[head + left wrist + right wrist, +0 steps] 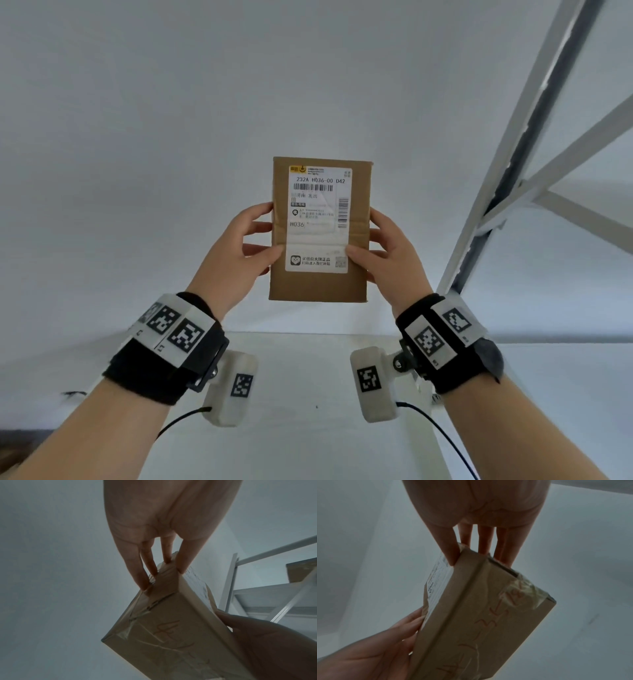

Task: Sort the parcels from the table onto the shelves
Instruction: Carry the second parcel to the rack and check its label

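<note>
A flat brown cardboard parcel (320, 281) with a white shipping label is held upright in the air in front of a white wall. My left hand (245, 248) grips its left edge, thumb on the label face, fingers behind. My right hand (383, 250) grips the right edge the same way. In the left wrist view the parcel (171, 635) shows its taped back with red handwriting, and my left hand (154, 566) pinches its end. In the right wrist view the parcel (479, 615) hangs from my right hand (477, 553).
A white metal shelf frame (513, 171) with a diagonal brace rises at the right. The left wrist view shows the shelf (267, 596) with a brown box (298, 572) on an upper level. A white table surface (308, 394) lies below the hands.
</note>
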A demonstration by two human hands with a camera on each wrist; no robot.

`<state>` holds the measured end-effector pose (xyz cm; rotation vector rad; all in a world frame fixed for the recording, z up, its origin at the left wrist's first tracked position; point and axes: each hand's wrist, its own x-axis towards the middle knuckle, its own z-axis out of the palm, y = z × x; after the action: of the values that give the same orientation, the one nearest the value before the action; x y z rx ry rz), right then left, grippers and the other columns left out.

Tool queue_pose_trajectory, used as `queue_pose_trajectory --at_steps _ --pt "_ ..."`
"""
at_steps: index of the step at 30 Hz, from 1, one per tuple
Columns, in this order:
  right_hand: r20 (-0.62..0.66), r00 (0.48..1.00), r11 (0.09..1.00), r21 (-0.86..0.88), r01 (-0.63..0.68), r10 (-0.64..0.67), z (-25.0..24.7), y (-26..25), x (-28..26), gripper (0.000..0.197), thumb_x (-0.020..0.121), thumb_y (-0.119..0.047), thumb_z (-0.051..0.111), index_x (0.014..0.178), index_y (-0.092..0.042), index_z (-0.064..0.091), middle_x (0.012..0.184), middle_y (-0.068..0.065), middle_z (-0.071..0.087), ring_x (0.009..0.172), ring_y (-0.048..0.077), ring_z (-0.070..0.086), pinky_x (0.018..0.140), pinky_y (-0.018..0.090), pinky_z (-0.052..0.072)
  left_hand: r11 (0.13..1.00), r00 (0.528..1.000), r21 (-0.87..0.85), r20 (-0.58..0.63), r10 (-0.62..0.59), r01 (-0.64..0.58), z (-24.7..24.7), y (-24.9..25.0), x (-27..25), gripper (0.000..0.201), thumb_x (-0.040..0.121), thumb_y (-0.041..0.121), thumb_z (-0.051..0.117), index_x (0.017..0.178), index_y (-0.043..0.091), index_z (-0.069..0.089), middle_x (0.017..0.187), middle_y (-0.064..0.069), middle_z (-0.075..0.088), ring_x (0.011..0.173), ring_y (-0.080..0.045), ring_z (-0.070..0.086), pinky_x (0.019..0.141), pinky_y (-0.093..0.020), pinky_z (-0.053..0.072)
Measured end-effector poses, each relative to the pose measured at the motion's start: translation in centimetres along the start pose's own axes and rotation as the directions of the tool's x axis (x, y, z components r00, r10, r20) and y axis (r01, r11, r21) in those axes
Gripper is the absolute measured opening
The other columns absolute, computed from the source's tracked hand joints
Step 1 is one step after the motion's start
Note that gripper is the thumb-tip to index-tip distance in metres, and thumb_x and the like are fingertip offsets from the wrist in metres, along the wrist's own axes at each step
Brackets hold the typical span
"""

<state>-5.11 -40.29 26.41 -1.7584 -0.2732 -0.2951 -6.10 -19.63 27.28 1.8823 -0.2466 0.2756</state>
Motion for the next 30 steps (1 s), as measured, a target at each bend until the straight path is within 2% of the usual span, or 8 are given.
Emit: queue_pose_trajectory --at_steps 5,10,14,20,24,30 --pt "-0.013 0.997 0.996 0.054 0.077 -0.076 -1.7 -3.0 -0.6 0.054 0.084 -0.006 0.062 0.121 -0.043 0.048 0.111 -0.004 0.065 0.092 0.019 0.069 0.078 0.037 0.058 0.994 0.994 0.036 -0.04 0.104 -0.103 -0.5 3.5 -0.9 0.05 0.087 0.019 0.059 0.127 0.042 0.041 0.12 0.011 0.055 0.097 -0.015 0.064 0.082 -0.037 0.056" --pt "-0.008 0.994 0.991 0.074 0.113 -0.112 -3.0 -4.7 -1.8 0.057 0.085 -0.006 0.062 0.13 -0.035 0.046 0.114 -0.001 0.065 0.091 0.018 0.069 0.077 0.035 0.059 0.989 0.988 0.043 -0.06 0.145 -0.142 -0.1 5.6 -2.3 0.048 0.087 0.019 0.059 0.122 0.047 0.04 0.117 0.015 0.055 0.096 -0.012 0.064 0.082 -0.036 0.056" --pt "0.006 0.991 0.988 0.077 0.135 -0.136 -3.9 -5.3 -3.0 0.054 0.085 -0.006 0.062 0.125 -0.039 0.046 0.115 -0.001 0.064 0.092 0.017 0.07 0.077 0.036 0.06 0.987 0.984 0.051 -0.081 0.156 -0.153 0.6 6.5 -3.6 0.049 0.087 0.018 0.059 0.122 0.047 0.04 0.114 0.018 0.054 0.096 -0.012 0.063 0.081 -0.035 0.056" --pt "0.035 0.988 0.985 0.089 0.145 -0.149 -4.9 -5.5 -4.3 0.056 0.085 -0.005 0.062 0.13 -0.034 0.046 0.113 -0.002 0.065 0.088 0.014 0.07 0.074 0.031 0.06 0.987 0.981 0.049 -0.113 0.159 -0.154 1.4 7.0 -5.7 0.049 0.087 0.018 0.059 0.121 0.047 0.04 0.114 0.018 0.054 0.095 -0.011 0.064 0.08 -0.034 0.056" --pt "0.043 0.99 0.987 0.099 0.13 -0.135 -4.8 -5.3 -5.9 0.057 0.085 -0.005 0.062 0.131 -0.034 0.045 0.114 -0.001 0.064 0.089 0.016 0.07 0.075 0.033 0.06 0.99 0.984 0.057 -0.118 0.136 -0.13 1.6 7.0 -7.3 0.049 0.087 0.018 0.06 0.123 0.046 0.04 0.115 0.018 0.054 0.095 -0.011 0.064 0.078 -0.031 0.056" --pt "0.046 0.989 0.984 0.111 0.138 -0.144 -4.4 -5.7 -7.7 0.056 0.085 -0.005 0.062 0.125 -0.04 0.046 0.113 -0.002 0.065 0.088 0.016 0.071 0.074 0.032 0.059 0.989 0.984 0.071 -0.112 0.138 -0.13 1.1 7.2 -9.2 0.05 0.087 0.018 0.06 0.126 0.044 0.041 0.115 0.018 0.054 0.094 -0.011 0.064 0.077 -0.029 0.055"
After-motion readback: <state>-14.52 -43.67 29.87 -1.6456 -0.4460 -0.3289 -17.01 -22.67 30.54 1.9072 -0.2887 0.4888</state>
